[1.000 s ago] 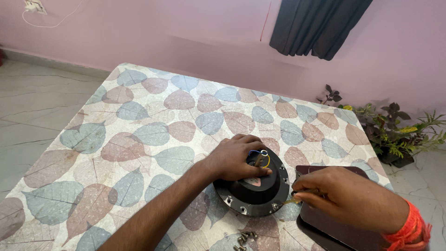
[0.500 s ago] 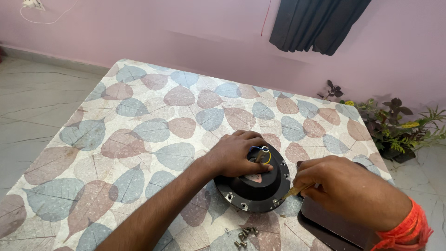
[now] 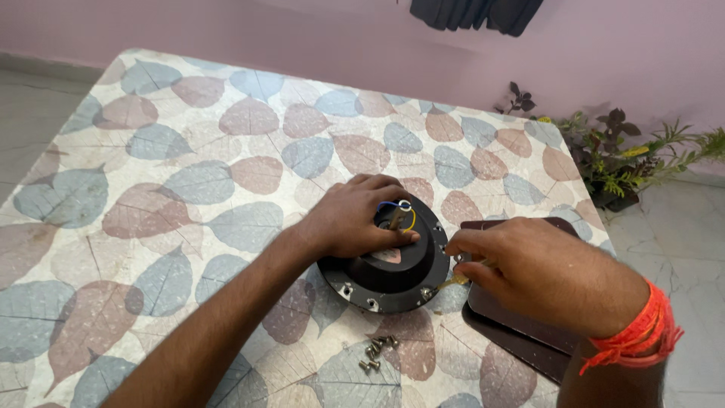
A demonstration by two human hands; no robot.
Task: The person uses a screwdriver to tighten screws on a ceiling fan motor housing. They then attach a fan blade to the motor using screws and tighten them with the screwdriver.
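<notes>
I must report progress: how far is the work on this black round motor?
Done: loose screws lie on the table. In hand: left hand steadies the motor; right hand works a screwdriver at its rim. Left: other rim screws look still in place.

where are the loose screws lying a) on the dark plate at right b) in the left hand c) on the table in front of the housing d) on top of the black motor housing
c, the loose screws lie in a small heap on the table, just on the near side of the black housing and apart from it.
</notes>
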